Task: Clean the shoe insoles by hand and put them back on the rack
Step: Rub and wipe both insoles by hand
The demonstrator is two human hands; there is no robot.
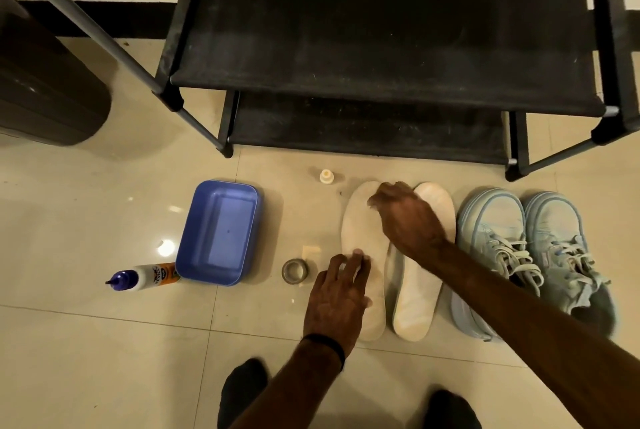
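The black rack (pixel 381 30) stood beyond both hands, its two cloth shelves bare and dusty; the pair of pale blue shoes (pixel 530 255) sat just to the right of the right arm; the blue tub (pixel 218 231) lay well to the left of the left hand, with a glue bottle (pixel 145 278) touching its near corner. Two pale insoles lay side by side on the floor (pixel 104 342) under the hands: the left insole (pixel 360 221) and the right insole (pixel 419 300), not yet on the rack. The left hand (pixel 337 297) pressed flat on the near half of the left insole, fingers straight and close together; the right hand (pixel 405 214) reached across to that insole's far end, fingers bent down onto it, though whether they pinched or merely rubbed I could not tell. A roll of tape (pixel 295 271) sat just left of the left hand; a small cap (pixel 326 176) lay beyond the right one.

I judged the insole could slide on the glossy tile if the left hand eased; a hard rub might crease it.
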